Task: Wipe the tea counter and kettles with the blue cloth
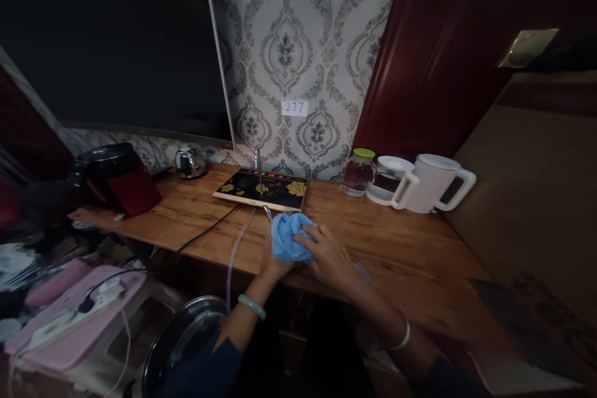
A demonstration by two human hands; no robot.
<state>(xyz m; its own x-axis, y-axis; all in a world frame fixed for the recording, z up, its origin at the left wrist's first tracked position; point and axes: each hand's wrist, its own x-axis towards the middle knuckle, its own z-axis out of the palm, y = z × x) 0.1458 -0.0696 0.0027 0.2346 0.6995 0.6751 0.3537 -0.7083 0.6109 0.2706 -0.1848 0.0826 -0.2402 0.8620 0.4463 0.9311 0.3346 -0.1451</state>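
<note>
I have the blue cloth (pixel 290 237) in front of the hot plate (pixel 280 191), above the desk (pixel 382 236). My right hand (pixel 330 256) grips it with bent fingers; my left hand (pixel 274 262) is against it, fingers hidden, so I cannot tell its grip. A glass jug (pixel 356 179) stands right of the hot plate.

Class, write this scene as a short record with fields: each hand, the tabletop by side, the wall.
Left hand: at blue cloth, fingers mostly hidden
Right hand: fingers on the cloth
Tabletop, left: red-and-black appliance, metal kettle
Tabletop, middle: black flowered panel
Tabletop, right: green-lidded glass jug, white-lidded pot, white kettle
Wall: patterned, label reading 277
</note>
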